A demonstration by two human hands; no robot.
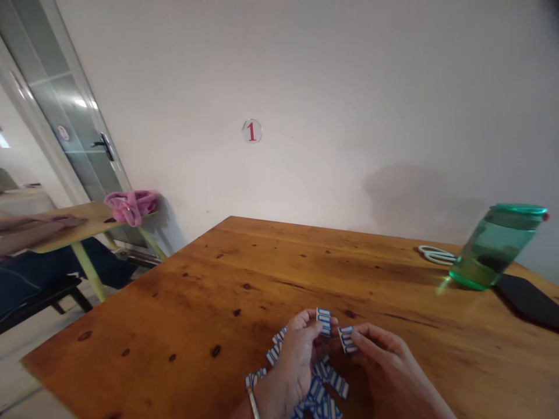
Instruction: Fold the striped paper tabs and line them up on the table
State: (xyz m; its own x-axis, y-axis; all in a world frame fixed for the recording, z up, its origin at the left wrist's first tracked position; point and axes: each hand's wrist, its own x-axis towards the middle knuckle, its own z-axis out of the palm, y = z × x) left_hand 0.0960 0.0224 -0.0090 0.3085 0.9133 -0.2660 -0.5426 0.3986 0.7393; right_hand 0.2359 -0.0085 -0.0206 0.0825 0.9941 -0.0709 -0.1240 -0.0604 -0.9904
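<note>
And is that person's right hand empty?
No, the right hand holds a small blue-and-white piece at its fingertips.

From here I read a red "1" on the round sign (252, 131) on the wall (327, 75). The mark on the door (52, 75)'s disc (63, 132) is too blurred for me; blue marks on the cards (324, 323), likewise.
</note>
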